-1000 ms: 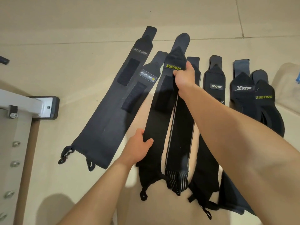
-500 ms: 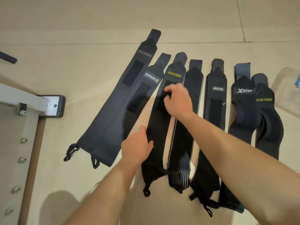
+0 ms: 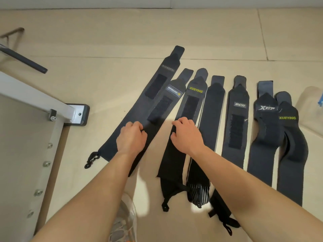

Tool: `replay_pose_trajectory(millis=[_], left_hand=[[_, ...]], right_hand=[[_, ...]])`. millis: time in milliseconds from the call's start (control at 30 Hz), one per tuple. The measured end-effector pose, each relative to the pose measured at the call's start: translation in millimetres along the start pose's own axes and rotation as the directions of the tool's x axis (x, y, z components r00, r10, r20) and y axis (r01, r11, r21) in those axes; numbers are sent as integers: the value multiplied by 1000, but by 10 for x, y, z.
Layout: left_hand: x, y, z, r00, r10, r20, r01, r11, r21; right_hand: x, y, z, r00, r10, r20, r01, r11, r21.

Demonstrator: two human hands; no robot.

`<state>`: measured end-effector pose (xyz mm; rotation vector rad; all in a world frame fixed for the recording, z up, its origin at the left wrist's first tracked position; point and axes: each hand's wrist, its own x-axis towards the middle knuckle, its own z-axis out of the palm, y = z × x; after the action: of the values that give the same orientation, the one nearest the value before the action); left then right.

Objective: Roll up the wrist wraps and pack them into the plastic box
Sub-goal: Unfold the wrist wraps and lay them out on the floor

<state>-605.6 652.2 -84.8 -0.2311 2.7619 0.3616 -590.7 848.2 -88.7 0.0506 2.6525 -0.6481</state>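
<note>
- Right hand (image 3: pixel 186 137): fingers (image 3: pixel 181 121) curl round the left edge of the left XUEYING wrap (image 3: pixel 191 105), gripping it.
- Left hand (image 3: pixel 132 138): fingers (image 3: pixel 138 125) lie curled on the BOKEERSI wrap (image 3: pixel 157 84); grip cannot be determined.
- Change: the left hand has shifted off the left XUEYING wrap; the right hand has moved lower along it.
- Wrist wraps (image 3: pixel 237 119) lie unrolled on the floor (image 3: pixel 104 41), mid-frame. Further labels: XTEP wrap (image 3: pixel 265 119), right XUEYING wrap (image 3: pixel 290 137).

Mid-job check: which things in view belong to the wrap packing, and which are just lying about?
Job: seven wrist wraps in a row on the floor; left hand and right hand resting on them.
Lying about: white metal frame, black bar, shoe. No plastic box clearly visible.
</note>
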Motion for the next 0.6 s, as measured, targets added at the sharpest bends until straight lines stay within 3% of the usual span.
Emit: replay_pose_trajectory(millis=[100,200,333,433,533,600], left_hand=[[301,6,-31,999,-25,-35,24,999,-28],[634,120,-15,1000,-25,-16,24,996,-89],[1086,346,-10,998,-50,-23,45,980,-193],[1329,498,8,995,-96,-38,89,984,-156],[1424,549,18,990,-128,-50,126,991,-50],[1433,503,18,990,-142,-19,140,986,-92]], right_hand=[[227,-193,26,999,0,47,-9,982,189],[553,-320,14,999,42,-14,-37,961,273],[1063,-300,-91,987,37,-155,-28,998,57],[1307,-218,-126,993,0,-121,-15,993,-120],[1349,-190,-87,993,10,-118,-32,982,-184],[1298,-187,-19,992,-12,-123,-14,977,-211]])
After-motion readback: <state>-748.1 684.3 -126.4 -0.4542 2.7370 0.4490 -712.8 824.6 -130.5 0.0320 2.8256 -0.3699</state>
